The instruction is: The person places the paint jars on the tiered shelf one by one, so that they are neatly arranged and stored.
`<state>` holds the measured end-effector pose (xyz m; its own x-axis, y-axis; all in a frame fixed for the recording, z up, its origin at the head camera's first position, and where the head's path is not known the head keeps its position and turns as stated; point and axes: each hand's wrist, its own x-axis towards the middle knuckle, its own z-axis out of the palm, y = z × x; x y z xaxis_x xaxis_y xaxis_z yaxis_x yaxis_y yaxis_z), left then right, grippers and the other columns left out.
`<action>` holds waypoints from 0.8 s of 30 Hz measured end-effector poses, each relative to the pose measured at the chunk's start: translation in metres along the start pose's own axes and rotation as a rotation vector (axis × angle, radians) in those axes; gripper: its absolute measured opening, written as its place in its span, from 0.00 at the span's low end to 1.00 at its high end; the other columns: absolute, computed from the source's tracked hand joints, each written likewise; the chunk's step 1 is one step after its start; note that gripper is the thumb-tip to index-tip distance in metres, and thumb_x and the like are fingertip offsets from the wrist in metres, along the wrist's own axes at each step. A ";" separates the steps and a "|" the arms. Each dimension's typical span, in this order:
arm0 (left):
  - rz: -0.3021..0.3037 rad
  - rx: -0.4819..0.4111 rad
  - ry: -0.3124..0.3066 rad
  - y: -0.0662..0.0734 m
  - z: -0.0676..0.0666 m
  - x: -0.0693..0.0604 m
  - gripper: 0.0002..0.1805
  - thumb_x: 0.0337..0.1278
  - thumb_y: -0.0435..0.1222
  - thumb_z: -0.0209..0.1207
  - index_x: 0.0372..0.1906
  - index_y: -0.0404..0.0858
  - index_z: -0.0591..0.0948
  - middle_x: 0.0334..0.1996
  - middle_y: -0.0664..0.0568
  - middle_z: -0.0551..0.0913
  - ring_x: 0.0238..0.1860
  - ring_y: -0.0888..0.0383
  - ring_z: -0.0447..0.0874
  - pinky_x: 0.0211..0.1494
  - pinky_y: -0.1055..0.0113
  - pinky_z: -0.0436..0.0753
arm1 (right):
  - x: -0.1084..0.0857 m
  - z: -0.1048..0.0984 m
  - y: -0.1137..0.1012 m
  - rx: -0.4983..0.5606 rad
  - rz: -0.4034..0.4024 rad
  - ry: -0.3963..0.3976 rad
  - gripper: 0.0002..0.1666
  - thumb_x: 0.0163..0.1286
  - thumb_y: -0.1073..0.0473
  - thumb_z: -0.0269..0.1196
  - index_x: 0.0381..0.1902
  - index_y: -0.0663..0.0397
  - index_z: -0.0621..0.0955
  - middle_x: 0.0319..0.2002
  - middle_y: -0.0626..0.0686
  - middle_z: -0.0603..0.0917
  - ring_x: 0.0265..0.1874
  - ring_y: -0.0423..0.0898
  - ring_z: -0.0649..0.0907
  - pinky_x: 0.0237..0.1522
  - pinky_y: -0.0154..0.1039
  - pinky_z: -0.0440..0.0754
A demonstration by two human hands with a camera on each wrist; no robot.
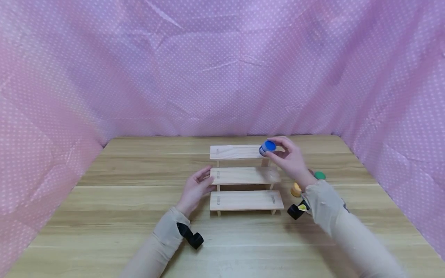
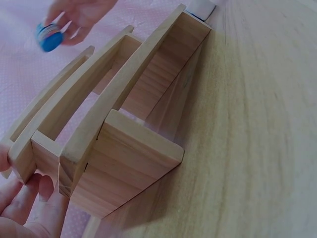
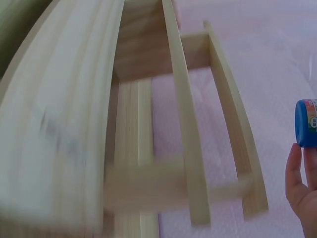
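A three-tier wooden stand sits on the table, its steps rising toward the back. My left hand grips the left end of the middle step; in the left wrist view its thumb and curled fingers lie on either side of the board. Between thumb and fingers, my right hand holds a small blue jar near the right end of the top step. A colourful label shows on the jar in the right wrist view. Whether the jar touches the step cannot be told from the head view; the left wrist view has it apart from the boards.
Right of the stand, partly behind my right forearm, are a yellow jar, a green-topped jar and a brownish thing mostly hidden. Pink dotted cloth hangs behind and beside the wooden table.
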<state>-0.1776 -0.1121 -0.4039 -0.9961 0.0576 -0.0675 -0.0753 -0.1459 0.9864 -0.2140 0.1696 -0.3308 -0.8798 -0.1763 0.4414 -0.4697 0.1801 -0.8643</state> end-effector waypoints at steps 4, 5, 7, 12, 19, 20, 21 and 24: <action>0.005 0.001 0.003 0.000 0.000 -0.001 0.27 0.62 0.25 0.52 0.67 0.31 0.65 0.61 0.34 0.71 0.43 0.59 0.82 0.52 0.59 0.83 | 0.007 0.023 -0.003 0.005 0.009 -0.033 0.23 0.59 0.71 0.65 0.54 0.68 0.75 0.46 0.49 0.76 0.46 0.37 0.78 0.48 0.28 0.82; 0.005 0.000 0.001 -0.001 0.000 -0.001 0.27 0.62 0.25 0.52 0.67 0.31 0.65 0.61 0.34 0.71 0.44 0.59 0.82 0.52 0.59 0.83 | 0.009 0.028 -0.003 0.007 0.008 -0.039 0.23 0.59 0.71 0.66 0.53 0.68 0.76 0.47 0.51 0.76 0.46 0.39 0.78 0.48 0.28 0.82; 0.011 -0.001 -0.004 -0.001 0.000 -0.001 0.27 0.63 0.25 0.52 0.67 0.30 0.65 0.61 0.33 0.71 0.44 0.59 0.82 0.53 0.58 0.83 | 0.013 0.038 -0.004 0.016 0.009 -0.048 0.23 0.58 0.70 0.66 0.53 0.67 0.76 0.48 0.55 0.77 0.47 0.41 0.78 0.48 0.28 0.82; 0.003 0.000 -0.005 -0.002 0.001 0.000 0.27 0.63 0.25 0.52 0.67 0.30 0.64 0.61 0.34 0.71 0.45 0.58 0.81 0.53 0.58 0.83 | 0.020 0.057 -0.004 0.013 0.015 -0.059 0.23 0.58 0.67 0.68 0.52 0.64 0.77 0.49 0.59 0.78 0.49 0.47 0.78 0.48 0.29 0.82; -0.004 0.003 0.015 -0.001 0.001 -0.001 0.28 0.63 0.25 0.53 0.68 0.32 0.65 0.62 0.35 0.70 0.48 0.55 0.80 0.54 0.57 0.82 | 0.032 0.080 -0.001 0.003 0.015 -0.096 0.23 0.59 0.62 0.68 0.52 0.61 0.78 0.48 0.58 0.79 0.50 0.51 0.79 0.51 0.36 0.83; -0.004 0.007 0.014 -0.001 0.001 -0.001 0.28 0.63 0.25 0.53 0.68 0.32 0.65 0.62 0.35 0.70 0.49 0.55 0.80 0.54 0.57 0.82 | 0.033 0.082 0.000 -0.001 0.016 -0.099 0.23 0.59 0.62 0.69 0.52 0.61 0.78 0.48 0.58 0.79 0.49 0.51 0.79 0.51 0.36 0.83; -0.005 0.009 0.014 -0.001 0.001 -0.001 0.27 0.63 0.26 0.53 0.68 0.32 0.65 0.62 0.35 0.70 0.49 0.55 0.80 0.54 0.57 0.82 | 0.035 0.085 0.000 -0.005 0.016 -0.101 0.23 0.58 0.62 0.69 0.52 0.61 0.79 0.48 0.58 0.79 0.49 0.50 0.79 0.51 0.36 0.83; -0.005 0.022 0.006 -0.002 0.001 -0.001 0.27 0.63 0.26 0.53 0.68 0.32 0.65 0.62 0.35 0.70 0.49 0.54 0.80 0.55 0.57 0.82 | 0.039 0.092 -0.001 -0.025 0.018 -0.109 0.22 0.59 0.63 0.68 0.52 0.61 0.79 0.47 0.58 0.79 0.49 0.50 0.79 0.52 0.36 0.82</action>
<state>-0.1762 -0.1112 -0.4055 -0.9959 0.0528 -0.0736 -0.0796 -0.1234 0.9892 -0.2417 0.0739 -0.3351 -0.8757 -0.2767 0.3956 -0.4565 0.2081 -0.8651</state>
